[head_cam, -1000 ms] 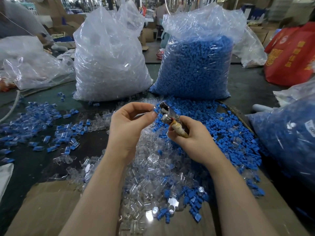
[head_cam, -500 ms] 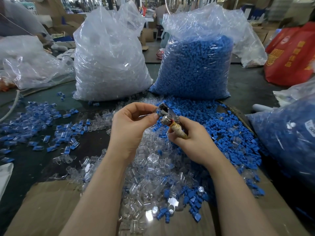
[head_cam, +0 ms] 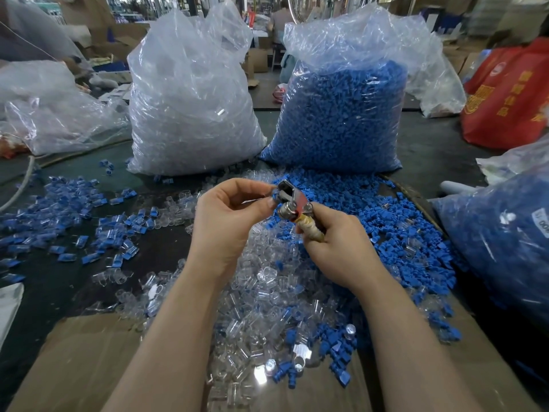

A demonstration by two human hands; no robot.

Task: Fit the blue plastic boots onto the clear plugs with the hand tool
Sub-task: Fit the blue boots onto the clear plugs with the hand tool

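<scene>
The hand tool [head_cam: 292, 205], gripped in the right hand [head_cam: 335, 248], has met the left hand [head_cam: 228, 221], whose grip pinches something unclear at its mouth; seating likely follows.

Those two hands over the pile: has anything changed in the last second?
Barely. The left hand closed in rightward until its fingers met the head of the small metal hand tool. The right hand kept gripping the tool's tape-wrapped handle; bags and loose pieces stayed put.
</scene>
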